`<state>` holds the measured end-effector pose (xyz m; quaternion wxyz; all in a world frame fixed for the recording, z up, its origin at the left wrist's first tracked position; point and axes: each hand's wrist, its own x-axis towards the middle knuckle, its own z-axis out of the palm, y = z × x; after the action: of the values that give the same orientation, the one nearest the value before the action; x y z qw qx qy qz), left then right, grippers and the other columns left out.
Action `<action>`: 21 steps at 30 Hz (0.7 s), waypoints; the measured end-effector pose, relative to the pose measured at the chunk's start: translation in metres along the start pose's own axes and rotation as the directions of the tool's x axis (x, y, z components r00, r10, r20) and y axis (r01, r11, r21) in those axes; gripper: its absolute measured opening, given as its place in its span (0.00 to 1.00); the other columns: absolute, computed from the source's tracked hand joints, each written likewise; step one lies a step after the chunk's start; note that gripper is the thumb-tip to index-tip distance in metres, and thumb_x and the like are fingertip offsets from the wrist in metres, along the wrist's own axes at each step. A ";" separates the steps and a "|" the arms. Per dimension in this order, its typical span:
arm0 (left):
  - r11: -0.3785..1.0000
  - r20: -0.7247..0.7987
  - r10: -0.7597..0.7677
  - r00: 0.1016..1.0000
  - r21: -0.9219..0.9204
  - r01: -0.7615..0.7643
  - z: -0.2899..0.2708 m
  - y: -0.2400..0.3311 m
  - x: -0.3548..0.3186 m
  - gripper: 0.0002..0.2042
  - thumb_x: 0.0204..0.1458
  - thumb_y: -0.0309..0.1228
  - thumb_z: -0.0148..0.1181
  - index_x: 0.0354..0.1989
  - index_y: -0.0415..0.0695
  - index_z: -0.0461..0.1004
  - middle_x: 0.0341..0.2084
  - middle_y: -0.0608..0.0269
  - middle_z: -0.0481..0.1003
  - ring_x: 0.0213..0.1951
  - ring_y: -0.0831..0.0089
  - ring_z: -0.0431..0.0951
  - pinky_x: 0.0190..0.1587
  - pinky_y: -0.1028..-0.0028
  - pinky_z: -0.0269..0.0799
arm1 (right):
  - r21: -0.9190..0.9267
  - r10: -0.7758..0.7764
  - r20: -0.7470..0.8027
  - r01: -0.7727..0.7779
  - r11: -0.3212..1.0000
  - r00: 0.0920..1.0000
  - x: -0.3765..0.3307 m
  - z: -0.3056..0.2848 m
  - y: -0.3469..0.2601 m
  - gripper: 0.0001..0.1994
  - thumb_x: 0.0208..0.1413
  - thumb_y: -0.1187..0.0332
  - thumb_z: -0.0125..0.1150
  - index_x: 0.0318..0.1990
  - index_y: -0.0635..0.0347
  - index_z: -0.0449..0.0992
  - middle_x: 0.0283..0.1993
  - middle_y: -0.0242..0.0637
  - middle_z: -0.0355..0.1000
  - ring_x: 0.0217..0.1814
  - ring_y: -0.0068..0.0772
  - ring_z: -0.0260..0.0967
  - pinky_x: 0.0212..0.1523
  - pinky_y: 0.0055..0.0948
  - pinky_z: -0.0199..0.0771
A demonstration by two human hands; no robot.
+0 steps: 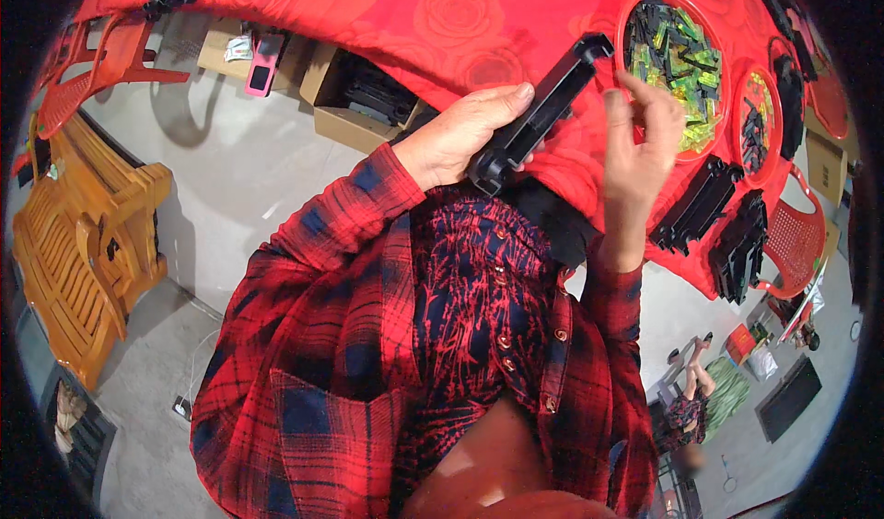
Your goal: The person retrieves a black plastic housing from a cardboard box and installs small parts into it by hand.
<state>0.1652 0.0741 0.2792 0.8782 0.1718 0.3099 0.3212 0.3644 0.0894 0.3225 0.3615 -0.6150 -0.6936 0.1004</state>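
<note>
My left hand is closed around the lower part of a long black plastic housing, its thumb laid along the edge. The housing is tilted, with its far end up toward the right and a rounded knob at its near end. Just right of that far end is my right hand, thumb and bent forefinger drawn toward each other. Anything between those fingertips is too small to make out. Beyond the right hand stands a round red basket of small yellow-green and black plastic parts.
A smaller red basket holds dark pieces. Black housings lie stacked on the red tablecloth. An open carton of black parts stands left, near a wooden chair. A red plastic chair and another person are at right.
</note>
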 end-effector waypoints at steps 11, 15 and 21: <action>0.967 -0.094 0.248 0.964 0.088 -0.240 0.006 -0.022 0.010 0.14 0.68 0.40 0.45 0.45 0.42 0.69 0.30 0.70 0.71 0.29 0.83 0.72 0.31 0.79 0.73 | -0.087 0.017 0.340 0.013 0.996 0.940 -0.027 0.024 -0.027 0.31 0.37 0.70 0.69 0.54 0.59 0.68 0.47 0.47 0.64 0.54 0.49 0.59 0.50 0.44 0.57; 0.982 -0.096 0.189 0.977 0.049 -0.185 0.003 -0.021 0.006 0.14 0.68 0.40 0.45 0.47 0.42 0.69 0.33 0.70 0.72 0.32 0.83 0.73 0.35 0.80 0.73 | -0.071 0.034 0.340 -0.011 0.997 0.940 -0.028 0.025 -0.024 0.29 0.38 0.70 0.69 0.53 0.60 0.68 0.47 0.46 0.65 0.53 0.48 0.59 0.50 0.44 0.56; 0.987 -0.166 0.159 0.973 0.001 -0.161 0.003 -0.023 0.008 0.14 0.67 0.40 0.48 0.47 0.42 0.73 0.35 0.70 0.75 0.33 0.82 0.74 0.36 0.79 0.72 | 0.001 0.001 0.320 -0.002 1.000 0.947 -0.029 0.029 -0.016 0.27 0.39 0.70 0.68 0.50 0.62 0.68 0.45 0.45 0.65 0.51 0.47 0.61 0.50 0.44 0.55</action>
<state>0.1823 0.0620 0.2664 0.8216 0.1634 0.3650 0.4062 0.3336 0.0681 0.3002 0.2446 -0.5908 -0.7425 0.1997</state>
